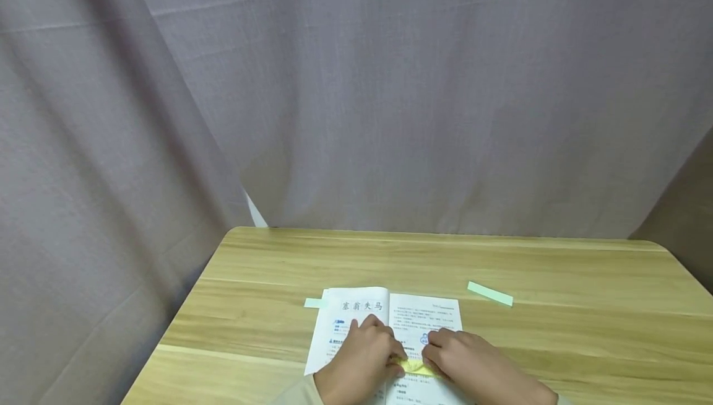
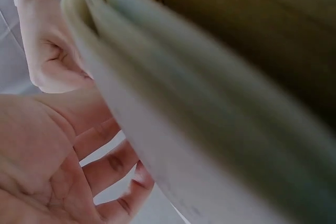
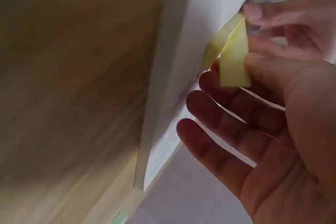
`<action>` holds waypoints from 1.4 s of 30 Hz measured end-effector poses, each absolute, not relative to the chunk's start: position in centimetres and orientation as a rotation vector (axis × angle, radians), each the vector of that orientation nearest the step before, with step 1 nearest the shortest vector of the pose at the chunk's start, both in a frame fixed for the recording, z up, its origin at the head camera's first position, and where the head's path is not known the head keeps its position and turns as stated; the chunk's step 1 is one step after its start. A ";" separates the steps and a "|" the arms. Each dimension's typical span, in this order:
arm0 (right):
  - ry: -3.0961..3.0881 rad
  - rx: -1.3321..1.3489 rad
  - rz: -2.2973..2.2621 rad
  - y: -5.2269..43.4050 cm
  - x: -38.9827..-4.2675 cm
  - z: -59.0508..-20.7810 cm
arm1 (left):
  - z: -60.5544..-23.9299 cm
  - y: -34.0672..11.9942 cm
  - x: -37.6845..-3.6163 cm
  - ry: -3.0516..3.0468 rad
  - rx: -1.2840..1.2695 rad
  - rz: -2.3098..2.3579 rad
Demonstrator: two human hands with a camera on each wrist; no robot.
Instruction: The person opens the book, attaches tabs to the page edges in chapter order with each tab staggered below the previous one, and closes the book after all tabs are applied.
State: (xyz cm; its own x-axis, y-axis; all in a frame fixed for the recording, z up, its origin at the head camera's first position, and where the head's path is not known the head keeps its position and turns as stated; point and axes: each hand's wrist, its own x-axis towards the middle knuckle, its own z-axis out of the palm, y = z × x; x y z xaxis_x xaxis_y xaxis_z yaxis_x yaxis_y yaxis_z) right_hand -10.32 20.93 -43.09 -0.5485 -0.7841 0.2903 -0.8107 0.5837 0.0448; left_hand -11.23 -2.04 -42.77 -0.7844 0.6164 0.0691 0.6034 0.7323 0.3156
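Yellow strip [image 3: 234, 59]: hovering or resting over the right-hand page of the book [image 1: 345, 315], bending sharply between two hands; cannot tell whether touching the paper.
Left hand [image 1: 362, 355]: pinching one end at the thumb tip; hiding the opposing fingertip from clear view.
Right hand [image 1: 479, 361]: pinching the other end with the thumb, curving the other fingers loosely and apart.
Crease: looking like a fold or loop, cannot tell which; probably calling for lining up the long edges before pressing flat.
Pinch: likely needing lightness and evenness, avoiding twisting or tearing thin paper.
Page: lying beneath, possibly serving as backing; better avoiding wrinkling it.
Green strips: poking past the book's left edge [image 1: 315, 303]; lying apart on the table [image 1: 585, 306] to the right.
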 end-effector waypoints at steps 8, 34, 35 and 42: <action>-2.754 1.091 0.846 20.0 -10.2 -43.2 | -42.6 -2.1 -11.2 2.900 0.996 0.479; -3.058 0.639 1.009 17.3 -9.9 -44.1 | -42.8 -2.2 -11.3 2.827 1.025 0.408; -3.056 0.656 0.988 17.3 -9.9 -44.1 | -42.8 -2.3 -11.3 2.826 1.033 0.407; -3.015 0.700 0.950 17.4 -9.6 -44.2 | -43.0 -2.5 -11.3 2.816 1.138 0.351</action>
State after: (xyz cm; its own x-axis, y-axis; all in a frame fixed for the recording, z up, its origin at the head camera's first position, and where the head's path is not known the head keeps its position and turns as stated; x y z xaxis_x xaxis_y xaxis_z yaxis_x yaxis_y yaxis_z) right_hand -9.63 17.37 -44.25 -0.9022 -0.4296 0.0371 -0.3733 0.7351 -0.5659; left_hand -11.28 -2.50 -43.01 -0.7199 0.6940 0.0082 0.6748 0.6971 0.2422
